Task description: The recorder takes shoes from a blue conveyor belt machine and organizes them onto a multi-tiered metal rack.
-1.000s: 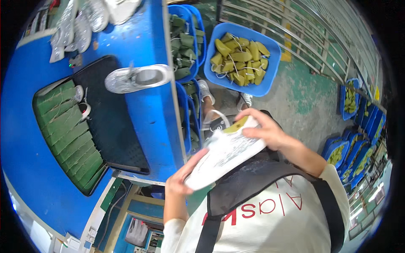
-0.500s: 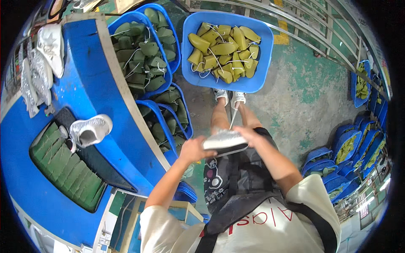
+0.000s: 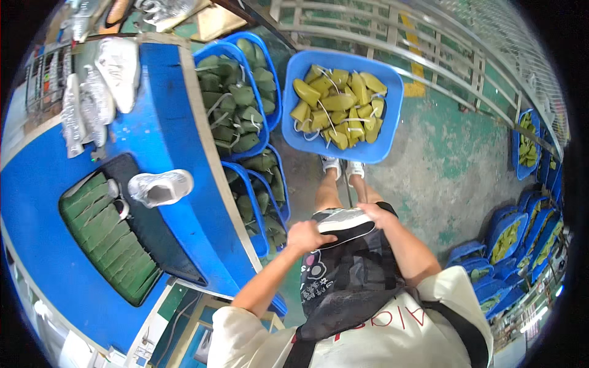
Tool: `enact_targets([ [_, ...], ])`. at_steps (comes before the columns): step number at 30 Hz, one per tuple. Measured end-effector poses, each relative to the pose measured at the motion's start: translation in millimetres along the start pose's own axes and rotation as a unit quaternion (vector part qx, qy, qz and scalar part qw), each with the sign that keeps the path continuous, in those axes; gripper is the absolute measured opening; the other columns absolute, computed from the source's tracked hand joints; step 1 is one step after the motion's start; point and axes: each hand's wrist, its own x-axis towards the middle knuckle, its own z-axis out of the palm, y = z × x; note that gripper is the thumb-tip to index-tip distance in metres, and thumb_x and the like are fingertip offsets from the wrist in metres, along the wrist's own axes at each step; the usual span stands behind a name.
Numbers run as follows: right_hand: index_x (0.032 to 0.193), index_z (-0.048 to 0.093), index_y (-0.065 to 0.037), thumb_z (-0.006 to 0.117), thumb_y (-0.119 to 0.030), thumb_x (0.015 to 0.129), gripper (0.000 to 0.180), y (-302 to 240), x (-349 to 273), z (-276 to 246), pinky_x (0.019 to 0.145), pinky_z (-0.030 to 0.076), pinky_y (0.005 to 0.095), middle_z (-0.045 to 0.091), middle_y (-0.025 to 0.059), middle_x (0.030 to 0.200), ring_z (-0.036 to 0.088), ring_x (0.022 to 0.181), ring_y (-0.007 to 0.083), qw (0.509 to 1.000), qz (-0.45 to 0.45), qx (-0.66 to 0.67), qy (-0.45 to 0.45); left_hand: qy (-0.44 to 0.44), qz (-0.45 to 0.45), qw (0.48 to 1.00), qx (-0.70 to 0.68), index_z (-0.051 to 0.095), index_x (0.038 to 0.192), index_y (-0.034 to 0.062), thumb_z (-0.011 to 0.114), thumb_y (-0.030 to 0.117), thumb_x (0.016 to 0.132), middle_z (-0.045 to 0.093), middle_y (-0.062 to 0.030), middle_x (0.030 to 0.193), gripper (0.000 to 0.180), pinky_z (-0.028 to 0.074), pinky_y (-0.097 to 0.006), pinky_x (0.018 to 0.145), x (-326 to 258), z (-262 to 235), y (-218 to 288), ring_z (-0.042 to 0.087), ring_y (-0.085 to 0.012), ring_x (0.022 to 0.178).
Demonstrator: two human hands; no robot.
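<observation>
In front of my waist I hold a grey-and-white shoe (image 3: 347, 218) between both hands, lying sideways with its dark underside turned partly toward me. My left hand (image 3: 306, 237) grips its left end, thumb along the underside. The fingers of my right hand (image 3: 378, 215) close round its right end. A thin upright metal rod (image 3: 350, 195) rises between my legs just beyond the shoe; whether it touches the shoe is hidden.
On the blue bench (image 3: 178, 138) at left stand a white shoe (image 3: 161, 187), more wrapped shoes (image 3: 92, 101) and a recess of green slats (image 3: 107, 236). A blue tub (image 3: 392, 132) of yellow shoe lasts sits ahead. Tubs of green lasts (image 3: 236, 101) line the bench; a metal rack (image 3: 429, 52) runs behind.
The view has shifted, so the bench and tubs appear farther right and lower. The shoe has tilted, showing more of its dark underside. Both hands keep hold of it.
</observation>
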Motion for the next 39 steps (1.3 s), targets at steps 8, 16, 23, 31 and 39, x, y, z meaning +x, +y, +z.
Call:
enact_targets([
  [8,0.111,0.061,0.001,0.049,-0.036,0.091,0.043,-15.2,-43.8,25.7,0.085,0.050,0.0380,0.067,0.0133,0.106,0.065,0.093,0.0235,0.998,-0.020,-0.049,0.024,0.032,0.037,0.999,-0.006,0.071,0.077,-0.0005,0.066,0.073,0.062,0.068,-0.0216,0.082,0.075,0.052,-0.042,0.076,-14.5,8.7,6.3,0.067,-0.0343,0.082],
  [16,0.134,0.044,0.001,0.044,-0.042,0.098,0.055,-12.2,-326.6,144.6,0.096,0.045,0.0332,0.054,0.0125,0.130,0.056,0.112,0.0181,0.979,-0.036,-0.150,-0.133,0.070,0.151,0.981,-0.103,0.064,0.084,-0.0074,0.075,0.059,0.064,0.064,-0.0257,0.077,0.070,0.051,-0.042,0.073,-257.1,-82.1,26.1,0.065,-0.0381,0.079],
  [23,0.130,0.044,0.001,0.075,-0.029,0.075,0.070,-58.7,-455.2,226.2,0.096,0.039,0.0322,0.048,0.0141,0.132,0.053,0.110,0.0186,0.744,-0.523,-0.387,-0.154,0.624,0.394,0.674,0.023,0.067,0.104,0.0052,0.087,0.034,0.048,0.066,-0.0112,0.097,0.066,0.050,-0.036,0.075,-383.4,-145.1,19.6,0.063,-0.0287,0.080],
  [31,0.069,0.056,0.001,0.079,-0.009,0.068,0.025,-40.4,-336.1,320.8,0.088,0.044,0.0338,0.057,0.0213,0.122,0.057,0.110,0.0306,0.479,-0.672,-0.563,-0.030,0.684,0.668,0.252,-0.149,0.064,0.112,0.0174,0.063,0.025,0.085,0.058,-0.0035,0.112,0.028,0.046,-0.033,0.078,-467.3,-48.0,-50.7,0.048,-0.0135,0.101],
  [39,0.074,0.058,0.000,0.079,-0.006,0.064,0.023,-45.5,-182.2,446.7,0.091,0.046,0.0390,0.054,0.0216,0.127,0.056,0.111,0.0369,0.353,-0.680,-0.637,-0.086,0.727,0.631,0.146,-0.227,0.063,0.081,0.0121,0.063,0.003,0.069,0.059,0.0045,0.092,0.015,0.039,-0.023,0.070,-424.3,-83.4,-163.0,0.049,-0.0127,0.089],
])
